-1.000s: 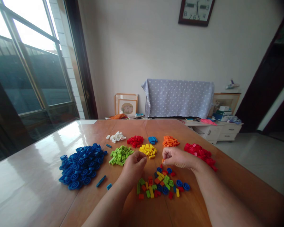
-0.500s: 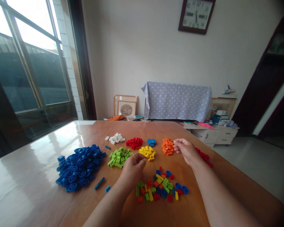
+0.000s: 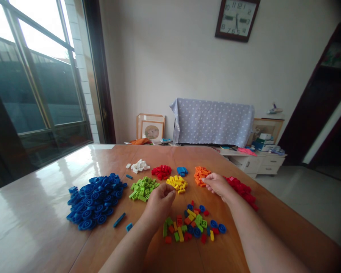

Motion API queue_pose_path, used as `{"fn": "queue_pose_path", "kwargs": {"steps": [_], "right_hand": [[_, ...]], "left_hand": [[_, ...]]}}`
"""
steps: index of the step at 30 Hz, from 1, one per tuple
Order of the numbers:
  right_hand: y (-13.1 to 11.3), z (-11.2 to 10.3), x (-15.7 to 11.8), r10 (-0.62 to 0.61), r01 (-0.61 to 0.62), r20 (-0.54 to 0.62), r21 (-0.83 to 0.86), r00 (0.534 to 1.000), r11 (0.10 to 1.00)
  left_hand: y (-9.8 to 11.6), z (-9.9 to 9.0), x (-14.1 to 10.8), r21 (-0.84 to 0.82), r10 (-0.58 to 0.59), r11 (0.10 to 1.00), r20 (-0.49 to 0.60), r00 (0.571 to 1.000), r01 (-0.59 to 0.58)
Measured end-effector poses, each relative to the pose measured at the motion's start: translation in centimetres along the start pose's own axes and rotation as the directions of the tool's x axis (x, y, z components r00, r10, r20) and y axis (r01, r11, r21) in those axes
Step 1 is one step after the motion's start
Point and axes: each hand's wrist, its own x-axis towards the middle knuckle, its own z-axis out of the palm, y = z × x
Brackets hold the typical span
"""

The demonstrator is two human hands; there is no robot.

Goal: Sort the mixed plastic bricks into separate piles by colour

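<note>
Fingers (image 3: pixel 171 194) narrow: left hand (image 3: pixel 159 201) near one yellow pile (image 3: pixel 177 183), right hand (image 3: pixel 217 184) at one orange pile (image 3: pixel 200 173)

Orange bricks (image 3: pixel 201 175), loosely heaped, on table (image 3: pixel 88 250)

On the table (image 3: pixel 45 204), scattered pieces (image 3: pixel 198 219) lie right of the heaped discs (image 3: pixel 98 201), a cabinet (image 3: pixel 251 164) behind.
</note>
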Motion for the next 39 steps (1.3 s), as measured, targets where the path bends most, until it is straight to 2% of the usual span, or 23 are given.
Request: {"fn": "queue_pose_path", "kwargs": {"steps": [10,17,24,28,31,33,35,37,39], "right_hand": [[-0.2,0.0,0.4,0.022,-0.023,0.005,0.077,1.000,0.997],[-0.3,0.0,0.2,0.069,-0.069,0.005,0.063,0.998,0.996],[-0.7,-0.1,-0.2,0.061,-0.061,0.007,0.021,0.998,0.998],[-1.5,-0.5,-1.0,0.022,-0.020,0.043,-0.044,0.999,0.999],[-2.5,-0.7,-2.1,-0.010,0.020,0.112,-0.089,0.994,0.996],[-3.2,-0.7,-3.1,-0.026,0.057,0.202,-0.151,0.979,0.987],[-3.8,-0.7,-4.0,-0.031,0.110,0.330,-0.223,0.943,0.969],[-4.3,-0.6,-4.8,-0.023,0.168,0.476,-0.264,0.879,0.950],[-4.5,-0.6,-5.5,0.007,0.211,0.614,-0.283,0.789,0.936]], "left_hand": [[-0.1,0.1,0.0,0.002,-0.011,1.000,0.017,1.000,0.011],[-0.1,0.0,0.1,0.024,-0.010,1.000,0.020,1.000,0.010],[-0.3,0.0,0.2,0.036,0.000,0.999,0.024,1.000,-0.001],[-0.6,0.0,0.2,0.045,0.013,0.999,0.023,1.000,-0.014],[-0.7,-0.1,0.3,0.049,-0.001,0.999,0.033,0.999,-0.001],[-0.8,-0.1,0.3,0.057,-0.014,0.998,0.040,0.999,0.011],[-0.9,-0.1,0.3,0.064,-0.027,0.998,0.041,0.999,0.025],[-1.1,-0.1,0.4,0.064,-0.048,0.997,0.041,0.998,0.045],[-1.2,-0.2,0.3,0.061,-0.073,0.996,0.042,0.996,0.070]]}}
